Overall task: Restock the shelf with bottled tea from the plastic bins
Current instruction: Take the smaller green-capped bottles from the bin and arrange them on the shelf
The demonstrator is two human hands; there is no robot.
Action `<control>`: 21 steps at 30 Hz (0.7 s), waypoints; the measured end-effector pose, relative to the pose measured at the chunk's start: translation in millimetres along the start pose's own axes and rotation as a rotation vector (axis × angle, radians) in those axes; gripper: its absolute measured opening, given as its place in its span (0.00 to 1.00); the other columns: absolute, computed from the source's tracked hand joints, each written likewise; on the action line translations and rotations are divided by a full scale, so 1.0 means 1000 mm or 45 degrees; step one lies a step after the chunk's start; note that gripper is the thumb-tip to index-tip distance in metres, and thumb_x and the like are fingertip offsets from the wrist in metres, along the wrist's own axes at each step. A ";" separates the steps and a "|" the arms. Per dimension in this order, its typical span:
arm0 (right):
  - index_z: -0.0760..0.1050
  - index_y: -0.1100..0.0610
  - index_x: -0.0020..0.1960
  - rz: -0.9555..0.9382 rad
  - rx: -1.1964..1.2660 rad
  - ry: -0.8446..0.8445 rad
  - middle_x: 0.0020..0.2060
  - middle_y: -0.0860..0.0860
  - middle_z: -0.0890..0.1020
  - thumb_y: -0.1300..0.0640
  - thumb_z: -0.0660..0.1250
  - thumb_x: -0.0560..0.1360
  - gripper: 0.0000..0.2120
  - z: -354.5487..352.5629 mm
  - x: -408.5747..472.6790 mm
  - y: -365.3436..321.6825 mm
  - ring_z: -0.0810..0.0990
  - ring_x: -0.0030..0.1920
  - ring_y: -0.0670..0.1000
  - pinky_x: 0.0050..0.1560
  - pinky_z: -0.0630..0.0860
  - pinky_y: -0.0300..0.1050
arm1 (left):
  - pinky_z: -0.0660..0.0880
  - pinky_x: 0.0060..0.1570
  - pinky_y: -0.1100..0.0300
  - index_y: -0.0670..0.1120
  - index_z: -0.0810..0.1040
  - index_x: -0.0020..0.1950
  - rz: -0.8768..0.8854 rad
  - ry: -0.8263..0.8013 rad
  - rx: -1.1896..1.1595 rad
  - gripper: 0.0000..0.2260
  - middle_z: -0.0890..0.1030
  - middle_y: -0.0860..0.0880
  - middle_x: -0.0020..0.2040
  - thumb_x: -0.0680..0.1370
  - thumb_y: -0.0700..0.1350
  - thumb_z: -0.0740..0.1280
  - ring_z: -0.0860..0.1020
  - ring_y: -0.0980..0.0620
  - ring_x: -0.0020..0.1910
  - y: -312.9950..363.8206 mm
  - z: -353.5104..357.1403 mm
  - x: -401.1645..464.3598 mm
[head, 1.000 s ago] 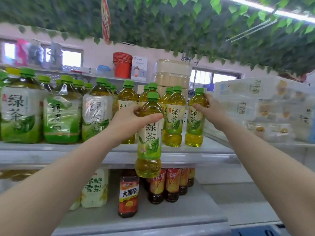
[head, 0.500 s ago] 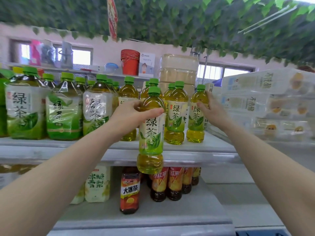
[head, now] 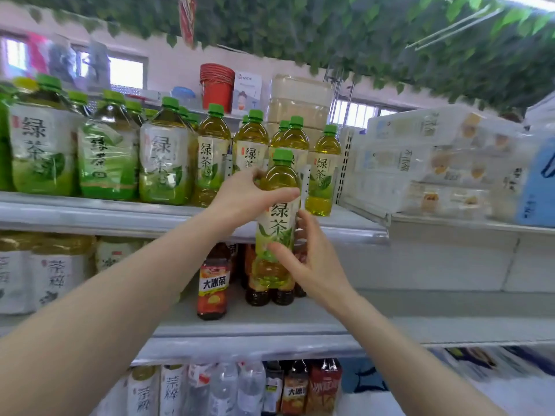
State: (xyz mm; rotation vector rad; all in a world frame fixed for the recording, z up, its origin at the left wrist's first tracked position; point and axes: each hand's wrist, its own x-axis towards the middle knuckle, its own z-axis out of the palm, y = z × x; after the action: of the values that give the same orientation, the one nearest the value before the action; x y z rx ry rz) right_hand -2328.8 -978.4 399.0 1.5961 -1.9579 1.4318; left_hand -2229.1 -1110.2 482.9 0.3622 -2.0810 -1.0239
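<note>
My left hand [head: 246, 196] grips the shoulder of a green tea bottle [head: 279, 219] with a green cap, held upright in front of the top shelf's edge [head: 120, 213]. My right hand [head: 312, 265] holds the bottle's lower half, thumb on the front of the label and fingers behind it. On the shelf behind stand several small green tea bottles [head: 322, 172], the rightmost one close to the held bottle. Larger green tea bottles [head: 42, 145] fill the shelf's left part.
Dark tea bottles [head: 213, 283] stand on the middle shelf [head: 270, 328] right under the held bottle. Wrapped white packs [head: 435, 163] fill the neighbouring shelf on the right. More bottles [head: 228, 388] line the bottom shelf. Artificial leaves [head: 330, 34] hang overhead.
My right hand left the rightmost shelf bottle and came down onto the held bottle's lower half. The left hand kept its grip while the bottle shifted right.
</note>
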 end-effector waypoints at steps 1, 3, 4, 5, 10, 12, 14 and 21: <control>0.62 0.42 0.69 0.046 0.023 0.016 0.61 0.40 0.77 0.39 0.70 0.73 0.29 0.003 -0.005 -0.001 0.78 0.58 0.40 0.55 0.80 0.48 | 0.79 0.53 0.51 0.56 0.74 0.55 -0.010 -0.007 0.015 0.27 0.82 0.56 0.50 0.62 0.66 0.76 0.81 0.56 0.50 0.000 0.005 -0.003; 0.64 0.42 0.68 0.117 0.028 0.100 0.59 0.39 0.78 0.39 0.72 0.71 0.30 0.005 -0.010 -0.001 0.79 0.57 0.40 0.54 0.81 0.49 | 0.79 0.54 0.51 0.54 0.73 0.58 -0.025 0.007 0.057 0.31 0.81 0.55 0.51 0.62 0.67 0.75 0.80 0.55 0.50 0.001 0.013 -0.007; 0.65 0.43 0.68 0.143 0.023 0.136 0.57 0.39 0.79 0.39 0.72 0.71 0.30 0.004 -0.011 -0.001 0.79 0.56 0.40 0.53 0.81 0.50 | 0.79 0.54 0.50 0.53 0.73 0.59 -0.023 0.015 0.069 0.32 0.81 0.55 0.51 0.62 0.67 0.75 0.80 0.54 0.51 0.001 0.017 -0.009; 0.66 0.44 0.68 0.158 0.006 0.157 0.56 0.39 0.79 0.39 0.73 0.70 0.30 0.001 -0.012 -0.001 0.79 0.55 0.40 0.52 0.81 0.50 | 0.79 0.54 0.51 0.52 0.73 0.60 -0.020 0.015 0.078 0.33 0.81 0.54 0.52 0.63 0.67 0.75 0.80 0.54 0.51 0.002 0.020 -0.011; 0.66 0.49 0.68 0.155 -0.138 0.198 0.58 0.44 0.78 0.44 0.72 0.73 0.28 -0.025 -0.007 -0.006 0.78 0.57 0.44 0.55 0.80 0.52 | 0.79 0.56 0.51 0.50 0.73 0.66 0.089 -0.092 0.088 0.36 0.81 0.53 0.54 0.65 0.70 0.71 0.80 0.54 0.52 0.014 0.030 -0.006; 0.67 0.50 0.67 0.140 -0.199 0.258 0.56 0.45 0.79 0.46 0.72 0.74 0.26 -0.043 0.003 -0.008 0.78 0.55 0.45 0.54 0.80 0.51 | 0.78 0.57 0.51 0.50 0.72 0.68 0.142 -0.113 0.123 0.34 0.80 0.52 0.58 0.69 0.70 0.65 0.79 0.53 0.54 0.019 0.027 0.001; 0.68 0.53 0.67 0.145 -0.250 0.313 0.54 0.44 0.78 0.48 0.72 0.74 0.26 -0.065 0.020 -0.011 0.78 0.54 0.46 0.52 0.79 0.45 | 0.76 0.56 0.53 0.50 0.72 0.69 0.203 -0.064 0.233 0.30 0.79 0.51 0.61 0.75 0.68 0.61 0.77 0.53 0.56 0.017 0.023 0.012; 0.67 0.58 0.67 0.165 -0.314 0.398 0.56 0.50 0.77 0.52 0.74 0.74 0.27 -0.110 0.098 -0.006 0.78 0.56 0.51 0.48 0.77 0.39 | 0.71 0.65 0.44 0.48 0.65 0.75 0.248 0.102 0.589 0.32 0.70 0.45 0.72 0.75 0.59 0.68 0.71 0.44 0.68 -0.012 0.027 0.059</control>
State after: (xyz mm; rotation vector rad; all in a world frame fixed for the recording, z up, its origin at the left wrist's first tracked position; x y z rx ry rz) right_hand -2401.8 -951.7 525.0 1.0871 -1.9863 1.3284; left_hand -2289.5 -1135.2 494.5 0.4112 -2.2171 -0.4002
